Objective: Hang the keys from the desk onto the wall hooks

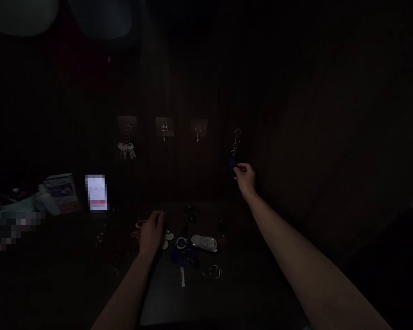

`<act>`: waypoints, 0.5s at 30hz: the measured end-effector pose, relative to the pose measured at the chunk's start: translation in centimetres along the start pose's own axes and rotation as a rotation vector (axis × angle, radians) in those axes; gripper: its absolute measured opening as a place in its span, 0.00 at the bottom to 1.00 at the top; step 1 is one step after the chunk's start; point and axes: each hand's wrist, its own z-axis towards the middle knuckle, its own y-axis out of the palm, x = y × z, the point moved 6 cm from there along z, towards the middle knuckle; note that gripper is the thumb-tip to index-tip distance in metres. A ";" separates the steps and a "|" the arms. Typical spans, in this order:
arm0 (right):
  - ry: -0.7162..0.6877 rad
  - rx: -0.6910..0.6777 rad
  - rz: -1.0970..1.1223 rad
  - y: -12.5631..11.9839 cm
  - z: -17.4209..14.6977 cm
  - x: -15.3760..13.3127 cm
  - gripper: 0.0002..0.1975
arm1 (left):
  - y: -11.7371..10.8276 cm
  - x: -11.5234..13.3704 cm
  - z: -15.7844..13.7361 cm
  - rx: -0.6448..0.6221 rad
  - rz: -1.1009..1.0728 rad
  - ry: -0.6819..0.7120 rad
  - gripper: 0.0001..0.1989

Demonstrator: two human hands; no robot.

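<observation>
Right hand at a blue fob on the wall, in near darkness

My right hand [246, 176] has thumb and fingers drawn together at the edge of a blue fob [231, 162]; it is too dark to tell whether I pinch it or only touch it. The fob hangs below a metal clasp [235, 145] at the rightmost of four hooking points on the wall, whose backing I can't make out.

My left hand [153, 233] rests low over the tabletop [179, 309], fingers bent, the palm side hidden; I can't tell whether it grips anything. A yellowish loop [139, 224] pokes out on one side of it, and some pale discs [168, 239] lie at the other, partly covered. Both forearms are cut off by the bottom edge.

Between my arms lie a large metal ring [181, 243], a light-coloured remote [204, 243] just beside it, a key blade [182, 276] nearer me and a smaller ring [215, 272]. Dark shapes among them blur into the surface.

Up the wall, a bunch of keys [126, 149] hangs from the leftmost hook. Off to the left, a lit panel [97, 192] is pixelated, its content unreadable. The printing on the box [62, 192] beside it is too dim to read.
</observation>
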 end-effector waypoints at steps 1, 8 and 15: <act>0.006 -0.010 -0.002 -0.1 -0.5 0.4 0.13 | 0.0 0.0 0.0 -0.001 -0.001 0.003 0.15; 0.057 -0.088 -0.024 -1.3 -4.2 3.1 0.14 | 0.4 -0.7 0.2 -0.021 0.024 -0.004 0.15; 0.115 -0.114 -0.016 -2.4 -7.1 4.5 0.14 | 0.4 -0.7 0.2 0.003 0.040 0.020 0.15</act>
